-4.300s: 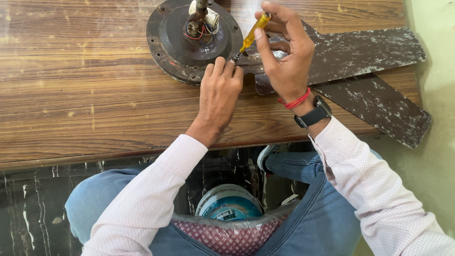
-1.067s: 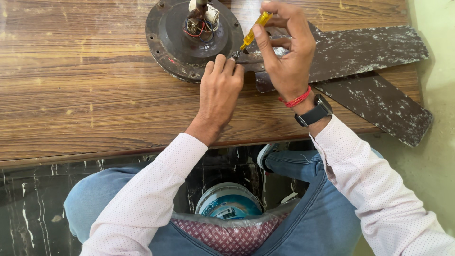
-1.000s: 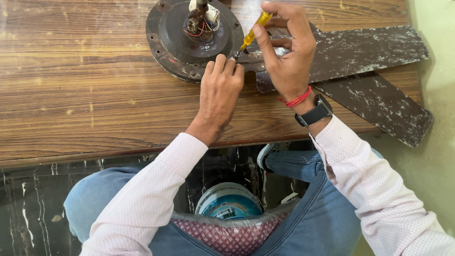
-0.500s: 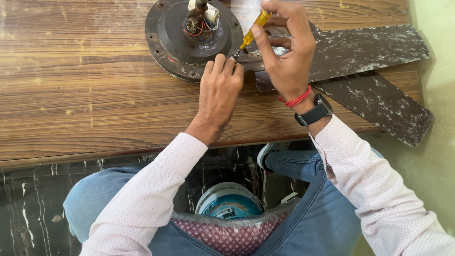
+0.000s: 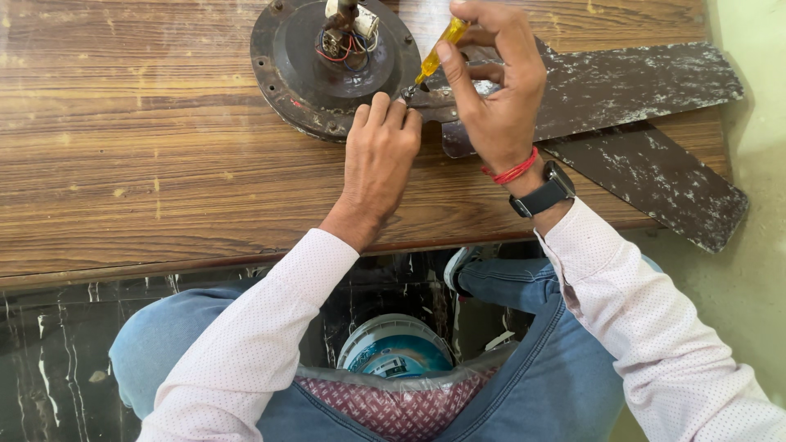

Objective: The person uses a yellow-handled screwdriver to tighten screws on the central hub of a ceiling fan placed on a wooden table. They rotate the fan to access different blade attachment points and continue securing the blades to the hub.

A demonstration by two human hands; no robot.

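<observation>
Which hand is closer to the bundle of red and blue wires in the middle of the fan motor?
Left. The left hand rests on the motor's rim just below the wires; the right hand, holding the screwdriver, is off to their right.

I am stretching both arms forward, laying my left hand (image 5: 378, 155) flat with fingers together, curling my right hand (image 5: 491, 90) fingers in a pinch.

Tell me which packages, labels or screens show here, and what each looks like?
Round tub: on the floor under the table, between the person's knees; white rim, blue-green printed label on top.
Wristwatch: on the right wrist; dark band, dark rectangular screen seen edge-on.
No signs in view.
</observation>
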